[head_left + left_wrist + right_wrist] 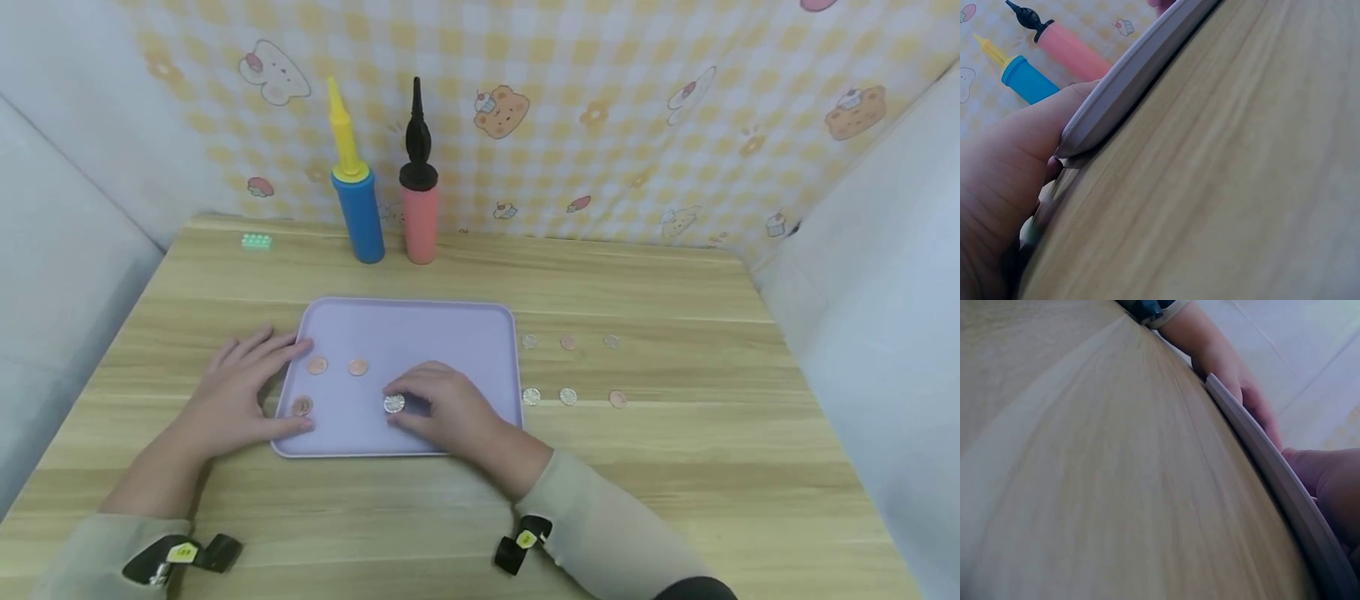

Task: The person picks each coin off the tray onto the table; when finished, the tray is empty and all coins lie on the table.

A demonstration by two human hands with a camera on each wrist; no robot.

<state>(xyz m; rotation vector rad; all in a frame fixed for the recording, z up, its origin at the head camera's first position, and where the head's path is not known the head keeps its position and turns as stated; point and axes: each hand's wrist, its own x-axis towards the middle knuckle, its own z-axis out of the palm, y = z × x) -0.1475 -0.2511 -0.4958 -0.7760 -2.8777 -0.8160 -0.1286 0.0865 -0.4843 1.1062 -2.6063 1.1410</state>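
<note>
On the lilac tray point(420, 333), my right hand point(450, 408) pinches a silver coin point(393, 404) between thumb and forefinger. My left hand point(240, 396) rests at the tray's left side with fingers spread, its forefinger and thumb reaching over the rim. Between them lies a copper coin point(302, 406). Two more copper coins, one near the left forefinger point(317, 366) and another copper coin point(357, 367) farther right, lie flat in the tray. In the left wrist view the left thumb point(1075, 100) crosses the tray's edge. The right wrist view hides the pinched coin.
Right of the tray several coins lie in two rows, including a silver coin point(567, 397) and a copper coin point(617, 399). Behind the tray stand a blue-and-yellow hand pump point(360, 217) and a pink-and-black hand pump point(420, 221). A green toy brick point(257, 242) sits back left.
</note>
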